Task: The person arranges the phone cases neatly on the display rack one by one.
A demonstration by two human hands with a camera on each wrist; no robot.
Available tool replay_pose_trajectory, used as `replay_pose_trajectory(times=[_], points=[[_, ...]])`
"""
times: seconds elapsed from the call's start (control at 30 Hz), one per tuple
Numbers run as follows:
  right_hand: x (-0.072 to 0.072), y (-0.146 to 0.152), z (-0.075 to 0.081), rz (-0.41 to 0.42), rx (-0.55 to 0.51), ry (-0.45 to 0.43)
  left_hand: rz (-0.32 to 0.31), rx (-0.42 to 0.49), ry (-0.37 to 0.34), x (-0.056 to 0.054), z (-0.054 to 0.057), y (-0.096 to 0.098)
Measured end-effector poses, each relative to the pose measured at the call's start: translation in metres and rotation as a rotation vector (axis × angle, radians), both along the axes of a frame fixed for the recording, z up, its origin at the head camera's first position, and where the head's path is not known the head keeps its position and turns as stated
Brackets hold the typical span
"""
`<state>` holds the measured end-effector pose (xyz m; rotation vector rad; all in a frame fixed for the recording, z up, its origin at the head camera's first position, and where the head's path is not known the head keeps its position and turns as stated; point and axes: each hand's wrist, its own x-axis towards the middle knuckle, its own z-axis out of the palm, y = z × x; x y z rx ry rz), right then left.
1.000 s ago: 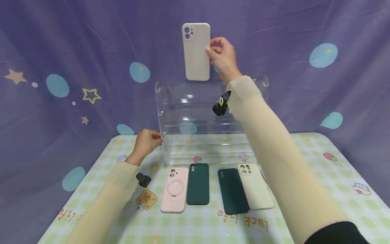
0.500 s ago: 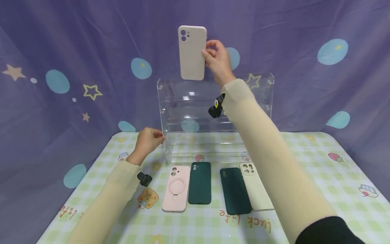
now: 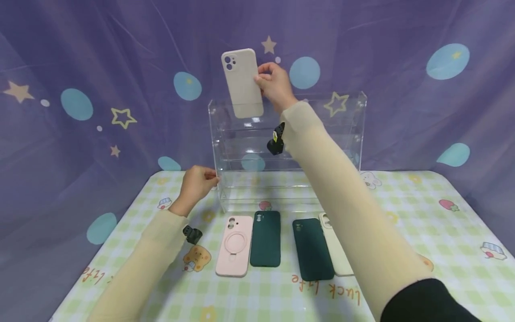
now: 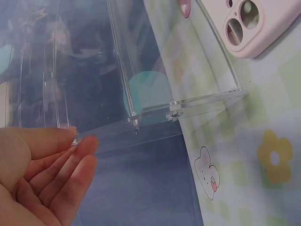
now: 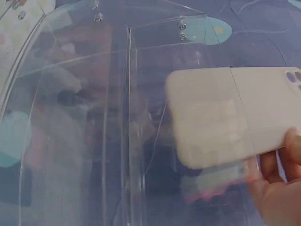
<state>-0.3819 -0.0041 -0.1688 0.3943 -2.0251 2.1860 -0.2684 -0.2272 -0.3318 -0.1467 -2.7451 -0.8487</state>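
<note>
My right hand (image 3: 275, 85) pinches the right edge of a cream phone case (image 3: 241, 80), tilted, its camera cutouts at the upper left. The case's lower end shows through the clear acrylic of a tiered display rack (image 3: 289, 134), near its top left. In the right wrist view, the lower part of that case (image 5: 207, 117) lies behind a transparent panel. With thumb and fingers my left hand (image 3: 197, 185) pinches the left side panel of the rack; in the left wrist view the fingertips (image 4: 87, 143) meet at the panel's edge.
Before the rack lie a pink phone case (image 3: 234, 259) with a ring, a dark green case (image 3: 265, 246), another dark green case (image 3: 314, 257), and a cream case (image 3: 338, 255) partly hidden by my right sleeve. The checked tablecloth (image 3: 450, 250) reaches a purple curtain (image 3: 386, 44).
My right hand has moved left and down with the cream phone case, which now tilts and has its lower end behind the rack's clear front. The left hand keeps its hold.
</note>
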Motion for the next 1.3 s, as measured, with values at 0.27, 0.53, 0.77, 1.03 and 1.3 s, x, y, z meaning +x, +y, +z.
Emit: replay_pose_trajectory(times=[0.27,0.53,0.77,1.03,1.3], points=[[0.005,-0.004,0.004,0.006,0.140,-0.024,-0.003,-0.001,0.007,0.003,0.003,0.000],[0.006,-0.001,0.002,0.002,0.218,-0.023,-0.004,0.003,0.003,0.004,0.001,0.001],[0.009,0.004,0.003,-0.088,0.460,-0.005,-0.007,0.014,-0.008,0.004,0.001,0.003],[0.010,0.010,0.006,-0.130,0.587,0.001,-0.012,0.010,-0.009,0.004,0.001,0.002],[0.010,0.024,0.002,-0.211,0.668,0.016,-0.025,0.014,-0.030,0.001,0.000,0.004]])
